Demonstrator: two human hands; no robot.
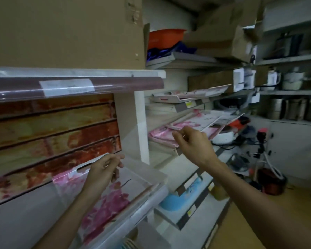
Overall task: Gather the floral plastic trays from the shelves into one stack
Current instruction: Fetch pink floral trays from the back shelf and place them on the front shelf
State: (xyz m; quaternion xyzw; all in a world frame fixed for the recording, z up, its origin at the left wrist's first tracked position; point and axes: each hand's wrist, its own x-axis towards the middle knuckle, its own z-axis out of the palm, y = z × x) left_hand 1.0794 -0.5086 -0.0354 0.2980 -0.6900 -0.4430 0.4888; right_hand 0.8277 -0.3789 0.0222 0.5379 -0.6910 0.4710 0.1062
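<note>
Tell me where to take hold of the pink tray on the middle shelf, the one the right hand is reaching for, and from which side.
Grip the pink tray by its near front rim, coming from the aisle side. It lies tilted on the sloped shelf, on top of another pink tray, so that raised edge faces out and is free. The right hand is already at it; a thumb-over, fingers-under grip would probably lift it off cleanly.

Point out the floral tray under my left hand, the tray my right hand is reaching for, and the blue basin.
floral tray [113,203], head view, pink flower print.
middle-shelf tray [201,121], head view, printed base.
blue basin [176,202], head view, rim.
</note>
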